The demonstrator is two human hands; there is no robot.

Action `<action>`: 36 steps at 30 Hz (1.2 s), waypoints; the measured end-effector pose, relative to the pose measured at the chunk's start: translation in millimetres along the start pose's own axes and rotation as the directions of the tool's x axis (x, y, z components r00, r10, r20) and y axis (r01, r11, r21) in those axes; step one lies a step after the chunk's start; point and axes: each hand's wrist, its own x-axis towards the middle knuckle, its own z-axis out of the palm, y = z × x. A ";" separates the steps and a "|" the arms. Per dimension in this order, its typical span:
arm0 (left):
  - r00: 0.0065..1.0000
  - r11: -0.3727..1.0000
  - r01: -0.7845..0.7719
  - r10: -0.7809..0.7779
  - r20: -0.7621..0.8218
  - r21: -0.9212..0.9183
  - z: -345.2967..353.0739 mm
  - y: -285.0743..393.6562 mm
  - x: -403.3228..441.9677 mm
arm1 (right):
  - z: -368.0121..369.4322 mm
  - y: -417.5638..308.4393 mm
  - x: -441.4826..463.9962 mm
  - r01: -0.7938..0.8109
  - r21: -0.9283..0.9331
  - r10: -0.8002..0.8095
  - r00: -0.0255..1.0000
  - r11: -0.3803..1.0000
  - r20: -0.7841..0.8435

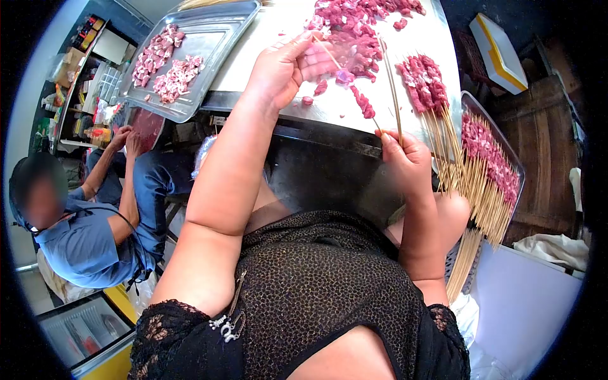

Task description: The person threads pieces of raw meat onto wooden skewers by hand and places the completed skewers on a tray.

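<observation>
A bamboo skewer with meat pieces (362,102) runs slantwise between my two hands over the white table top. At its upper tip is my left hand (292,68), thumb and forefinger pinched there, the other fingers loosely curled and slightly blurred. Closed round the skewer's lower end is my right hand (405,155). Bare bamboo sticks (391,82) also rise from that hand. A pale pink piece (344,76) sits on the skewer near my left fingers. Beyond my hands lies a pile of cut raw meat (354,38), with a few loose bits nearer the table edge.
Finished meat skewers (423,82) lie at the table's right; more fill a tray (520,174) beside it. Bare sticks (465,263) stand below. A metal tray (218,38) holds two meat heaps. A seated person (88,240) works at left. A white-yellow box (497,54) is at right.
</observation>
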 end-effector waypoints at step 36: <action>0.999 0.998 -0.046 0.046 0.009 -0.031 0.3 1.5 -2.3 | 8.6 0.5 -2.2 0.031 0.017 -0.031 0.999 0.999 -0.011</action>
